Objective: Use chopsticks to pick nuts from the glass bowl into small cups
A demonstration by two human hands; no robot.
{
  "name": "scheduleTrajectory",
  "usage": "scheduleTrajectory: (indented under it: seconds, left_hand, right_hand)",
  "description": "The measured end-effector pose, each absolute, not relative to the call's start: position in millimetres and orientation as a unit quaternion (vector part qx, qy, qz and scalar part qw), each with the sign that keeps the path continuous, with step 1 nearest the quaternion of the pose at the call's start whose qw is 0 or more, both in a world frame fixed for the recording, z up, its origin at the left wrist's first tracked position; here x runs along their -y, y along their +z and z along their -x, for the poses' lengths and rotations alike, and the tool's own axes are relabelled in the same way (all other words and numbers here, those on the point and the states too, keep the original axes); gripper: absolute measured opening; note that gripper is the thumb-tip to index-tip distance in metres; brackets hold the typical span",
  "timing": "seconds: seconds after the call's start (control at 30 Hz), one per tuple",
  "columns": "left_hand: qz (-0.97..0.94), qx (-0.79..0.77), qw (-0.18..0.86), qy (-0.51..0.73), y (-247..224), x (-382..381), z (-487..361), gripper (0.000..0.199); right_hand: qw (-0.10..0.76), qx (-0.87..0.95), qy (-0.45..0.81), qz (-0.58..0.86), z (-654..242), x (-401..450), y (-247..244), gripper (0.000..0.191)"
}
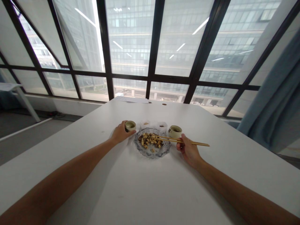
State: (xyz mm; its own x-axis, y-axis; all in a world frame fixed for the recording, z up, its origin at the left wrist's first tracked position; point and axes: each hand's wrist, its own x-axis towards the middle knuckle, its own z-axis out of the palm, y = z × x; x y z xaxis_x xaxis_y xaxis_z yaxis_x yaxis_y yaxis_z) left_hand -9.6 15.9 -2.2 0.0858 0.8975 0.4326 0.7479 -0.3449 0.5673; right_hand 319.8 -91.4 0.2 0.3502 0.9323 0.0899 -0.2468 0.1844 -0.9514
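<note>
My left hand [120, 132] is wrapped round the side of a small green cup [131, 126], left of the glass dish. In my right hand [188, 150] is a pair of wooden chopsticks [197, 143], their tips among the peanuts and dark pieces [150, 139] in the dish. The clear glass dish [152, 153] has a scalloped rim and sits between both hands. A second green cup [175, 131] with dark writing stands just beyond my right hand. Whether the chopstick tips grip a piece cannot be made out.
Behind the dish stand two small white containers, a left one [145, 125] with pale contents and a right one [162, 126] with dark contents. Paper [132, 100] and two small brown round things lie at the far edge of the white table [150, 190]. A blue curtain [272, 103] hangs right.
</note>
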Motion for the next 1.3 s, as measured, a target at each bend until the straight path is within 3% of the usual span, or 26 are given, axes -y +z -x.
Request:
scheduleTrajectory:
  seconds: [1.1, 1.3]
  left_hand:
    - [-0.772, -0.483, 0.075, 0.407, -8, -20, 10, 0.073]
    - [-0.705, -0.574, 0.147, 0.39, -4, -24, 16, 0.078]
  right_hand:
    - [0.618, 0.408, 0.478, 0.473, -314, 98, 7, 0.053]
    - [0.627, 0.406, 0.47, 0.47, -313, 97, 7, 0.054]
